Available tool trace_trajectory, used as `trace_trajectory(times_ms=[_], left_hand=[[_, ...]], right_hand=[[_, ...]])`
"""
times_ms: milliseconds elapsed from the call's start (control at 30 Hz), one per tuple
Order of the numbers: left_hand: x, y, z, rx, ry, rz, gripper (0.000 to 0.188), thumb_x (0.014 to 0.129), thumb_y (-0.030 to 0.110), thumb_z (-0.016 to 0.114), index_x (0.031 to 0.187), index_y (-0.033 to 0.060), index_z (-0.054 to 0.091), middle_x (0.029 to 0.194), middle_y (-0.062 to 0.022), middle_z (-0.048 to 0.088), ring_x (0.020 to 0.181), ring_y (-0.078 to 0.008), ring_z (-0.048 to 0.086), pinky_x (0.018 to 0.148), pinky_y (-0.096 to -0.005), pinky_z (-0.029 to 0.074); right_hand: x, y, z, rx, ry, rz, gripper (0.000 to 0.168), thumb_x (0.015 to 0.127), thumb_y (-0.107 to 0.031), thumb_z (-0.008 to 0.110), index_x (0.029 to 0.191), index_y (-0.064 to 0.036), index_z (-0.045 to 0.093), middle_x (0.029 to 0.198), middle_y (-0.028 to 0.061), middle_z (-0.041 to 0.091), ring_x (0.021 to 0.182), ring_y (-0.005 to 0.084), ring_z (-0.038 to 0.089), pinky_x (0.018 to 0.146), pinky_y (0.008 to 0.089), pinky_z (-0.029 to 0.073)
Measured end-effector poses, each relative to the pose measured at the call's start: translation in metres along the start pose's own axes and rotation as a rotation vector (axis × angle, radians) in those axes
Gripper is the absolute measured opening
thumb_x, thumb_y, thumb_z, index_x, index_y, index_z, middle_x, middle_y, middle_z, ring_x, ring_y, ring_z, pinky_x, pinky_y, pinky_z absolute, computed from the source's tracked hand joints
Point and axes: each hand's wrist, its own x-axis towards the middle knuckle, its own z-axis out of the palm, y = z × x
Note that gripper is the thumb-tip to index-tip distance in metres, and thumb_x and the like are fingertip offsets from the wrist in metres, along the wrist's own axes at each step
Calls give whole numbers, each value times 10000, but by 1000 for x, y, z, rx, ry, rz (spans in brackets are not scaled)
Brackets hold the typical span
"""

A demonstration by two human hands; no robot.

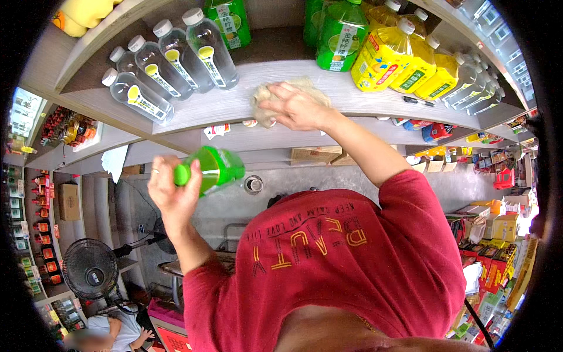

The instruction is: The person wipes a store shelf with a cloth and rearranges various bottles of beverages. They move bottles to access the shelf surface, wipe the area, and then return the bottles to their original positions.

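Observation:
My left hand (176,187) grips the green cap and neck of a large green drink bottle (220,169), tilted in the air in front of the shelf. My right hand (297,105) lies on a beige cloth (264,99), pressed on the pale wood-grain shelf (290,68) near its front edge; the cloth is partly hidden beneath the palm. Several clear bottles with white caps (211,55) stand on the shelf left of the cloth. To the right are a green bottle (341,39) and several yellow bottles (382,57). Another green bottle (228,24) is farther back.
A black pen (418,101) lies by the yellow bottles. Playing cards (217,130) and small packs rest on the shelf below. A black fan (91,269) stands at lower left, near a seated person (118,328). Stacked goods (497,259) fill the right side.

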Motion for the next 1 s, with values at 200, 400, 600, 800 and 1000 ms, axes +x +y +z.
trace_trajectory(times_ms=[200,400,600,800,1000], left_hand=[[79,23,6,-140,256,215,230,666,28,736,773,16,532,706,-94,540,598,-218,525,550,-289,423],[143,48,52,-250,257,333,204,675,55,746,736,9,557,691,-76,549,593,-179,524,560,-269,420],[188,41,127,-317,84,169,266,733,217,733,885,16,649,660,-93,642,577,-137,599,553,-259,463],[239,42,179,-56,-46,243,379,749,348,695,916,15,626,808,-169,646,727,-301,630,648,-370,477],[266,29,207,-67,10,328,494,764,431,691,1023,16,625,879,-137,659,781,-246,620,749,-354,475]], right_hand=[[-75,-16,-27,-180,65,83,350,693,-90,590,1033,-146,651,1249,158,474,1138,332,453,949,413,399],[-140,-9,-47,-187,102,318,286,626,-8,594,879,-110,679,1245,117,471,1175,341,423,938,409,403],[-138,-4,-48,-115,166,327,294,609,18,574,858,-105,669,1246,104,476,1179,340,418,955,413,398],[-143,-1,-46,-86,178,352,278,622,9,569,845,-122,671,1256,74,479,1202,350,406,969,435,391],[-143,-1,-47,-53,180,340,286,617,10,573,852,-113,680,1263,93,472,1195,345,410,981,431,381]])
